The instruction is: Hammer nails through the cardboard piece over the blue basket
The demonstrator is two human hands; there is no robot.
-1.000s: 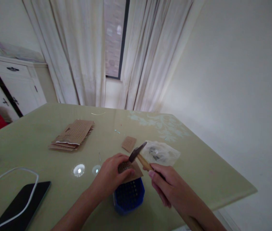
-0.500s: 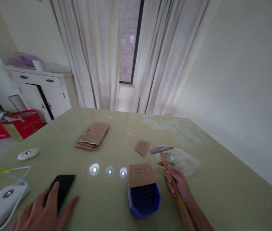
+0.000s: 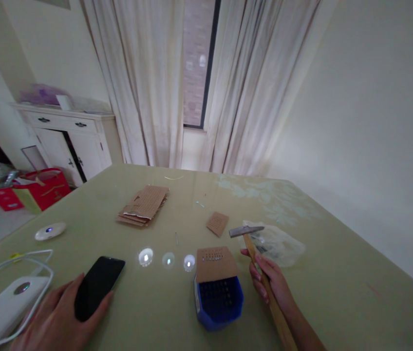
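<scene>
At the lower left, my left hand (image 3: 65, 312) grips a black smartphone (image 3: 99, 285), its thumb along the right edge and fingers on the left edge. My right hand (image 3: 270, 278) is closed around the wooden handle of a hammer (image 3: 252, 243), whose metal head is raised beyond the fingers. Left of the hammer stands a blue plastic box (image 3: 218, 304). A piece of cardboard (image 3: 215, 263) lies across its far part, with rows of small holes and several nails in it. Behind the hammer lies a clear plastic bag (image 3: 279, 243) with dark contents.
A stack of cardboard (image 3: 146, 204) and a smaller cardboard piece (image 3: 217, 223) lie on the glossy table (image 3: 148, 307). Loose nails (image 3: 177, 238) lie between them. A white power bank (image 3: 9, 307) with a cable and a white oval device (image 3: 50, 231) are at left.
My left hand has moved from lying over the phone to gripping its sides, and the phone is turned and shifted slightly. The view has shifted a little; my right hand keeps the hammer.
</scene>
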